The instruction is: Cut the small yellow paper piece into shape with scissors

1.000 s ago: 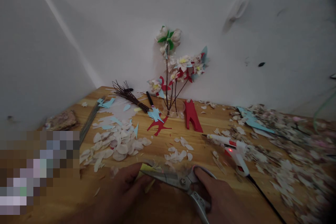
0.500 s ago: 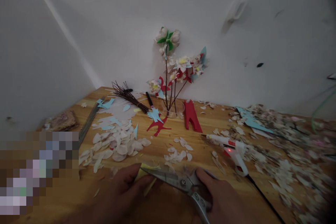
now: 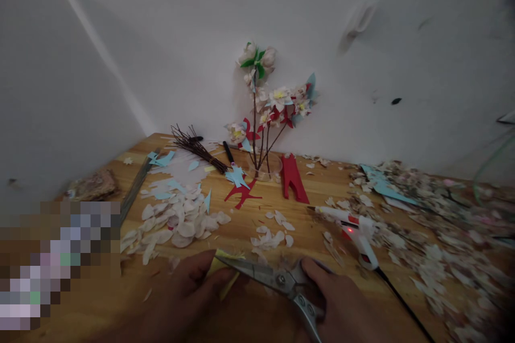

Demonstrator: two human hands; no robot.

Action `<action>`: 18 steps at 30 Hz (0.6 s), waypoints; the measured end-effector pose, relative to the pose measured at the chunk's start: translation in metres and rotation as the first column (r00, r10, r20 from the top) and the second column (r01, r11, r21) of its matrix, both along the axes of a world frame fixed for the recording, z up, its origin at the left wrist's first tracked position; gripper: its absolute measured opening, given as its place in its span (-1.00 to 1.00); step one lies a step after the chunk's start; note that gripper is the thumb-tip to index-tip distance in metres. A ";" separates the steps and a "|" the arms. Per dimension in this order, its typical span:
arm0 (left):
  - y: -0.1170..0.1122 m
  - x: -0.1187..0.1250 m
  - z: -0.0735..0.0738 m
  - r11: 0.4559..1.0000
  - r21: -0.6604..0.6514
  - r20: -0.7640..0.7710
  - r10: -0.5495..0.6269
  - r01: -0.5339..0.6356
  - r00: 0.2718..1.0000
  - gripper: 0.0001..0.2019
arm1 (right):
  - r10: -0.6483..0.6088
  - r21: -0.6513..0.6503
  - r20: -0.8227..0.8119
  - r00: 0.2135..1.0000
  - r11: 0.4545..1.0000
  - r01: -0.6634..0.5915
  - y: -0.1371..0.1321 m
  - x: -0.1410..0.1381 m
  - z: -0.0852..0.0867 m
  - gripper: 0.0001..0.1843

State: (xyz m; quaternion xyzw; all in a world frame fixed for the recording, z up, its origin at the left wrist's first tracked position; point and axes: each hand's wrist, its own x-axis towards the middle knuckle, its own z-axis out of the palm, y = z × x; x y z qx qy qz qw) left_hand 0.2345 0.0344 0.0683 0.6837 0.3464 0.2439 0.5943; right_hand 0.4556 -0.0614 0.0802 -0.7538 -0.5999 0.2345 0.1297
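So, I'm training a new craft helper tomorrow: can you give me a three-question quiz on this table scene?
1. True or false: the right hand holds the scissors.
2. What does the left hand pinch at the blades?
A. red cutout
B. yellow paper strip
C. twig
3. Fill in: the glue gun lies to the ____ of the scissors.

Key: 1 true; 2 B; 3 right.
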 end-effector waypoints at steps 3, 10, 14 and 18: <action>0.001 -0.002 -0.006 1.000 0.013 0.007 0.011 -0.011 1.000 -0.74 | 0.019 0.007 0.003 1.000 1.000 -0.019 -0.001 0.001 0.001 -0.77; 0.004 -0.007 -0.012 0.993 0.119 -0.004 0.023 -0.022 1.000 -0.76 | 0.006 0.006 -0.032 0.999 1.000 -0.005 -0.001 0.000 0.000 -0.75; 0.001 -0.005 -0.011 0.990 0.143 -0.008 0.016 -0.015 1.000 -0.76 | -0.001 -0.017 -0.046 0.999 1.000 0.000 0.000 -0.003 -0.001 -0.83; -0.001 -0.005 -0.010 0.991 0.128 0.011 0.034 -0.035 0.999 -0.77 | 0.029 0.008 -0.069 0.997 1.000 -0.028 -0.001 -0.005 -0.001 -0.80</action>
